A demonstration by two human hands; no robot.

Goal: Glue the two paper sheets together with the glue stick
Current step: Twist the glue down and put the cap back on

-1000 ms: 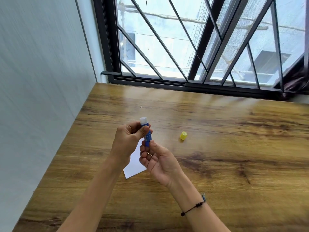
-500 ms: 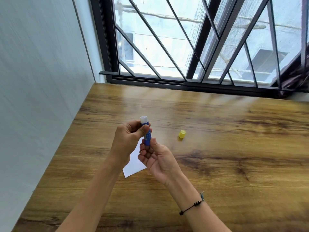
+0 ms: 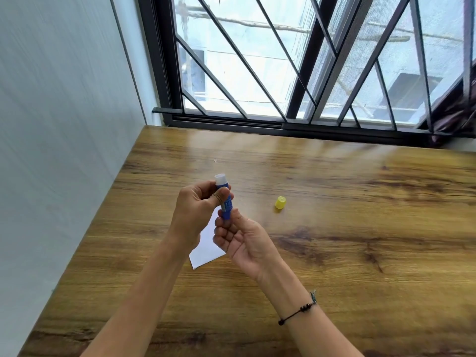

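Head view, mid-frame: your left hand [image 3: 195, 212] grips the glue stick [image 3: 224, 199] upright by its upper barrel, thumb across the front, white tip bare at top. Your right hand [image 3: 242, 238] pinches the stick's base with thumb and fingertips. Paper [image 3: 207, 249] lies on the table [image 3: 334, 253] under both hands, mostly hidden. To the right, apart, sits the yellow cap [image 3: 280, 202].
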